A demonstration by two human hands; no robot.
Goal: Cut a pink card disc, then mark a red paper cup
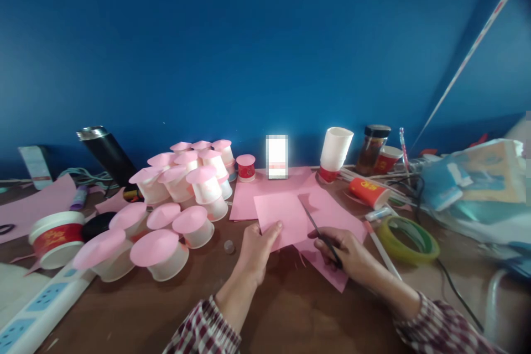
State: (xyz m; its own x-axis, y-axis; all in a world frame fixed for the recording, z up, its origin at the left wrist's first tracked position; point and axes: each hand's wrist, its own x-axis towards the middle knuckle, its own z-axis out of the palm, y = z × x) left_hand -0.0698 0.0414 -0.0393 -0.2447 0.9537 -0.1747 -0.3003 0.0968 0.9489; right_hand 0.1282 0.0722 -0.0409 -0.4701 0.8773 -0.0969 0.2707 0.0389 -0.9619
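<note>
My left hand (256,249) pinches the near edge of a square pink paper sheet (280,218) and lifts it off the brown table (286,310). My right hand (346,254) grips a pair of scissors (321,235), whose dark blades point up and left toward the sheet's right edge. More pink paper (332,215) lies flat under both hands. To the left stand several upturned white cups topped with pink paper cones (178,199).
A white power strip (37,310) lies at the front left. Near it stands a red-banded cup (56,238), and behind it a black flask (108,156). At the right are a green tape roll (409,239), stacked paper cups (335,154), a jar (372,149) and plastic bags (477,182).
</note>
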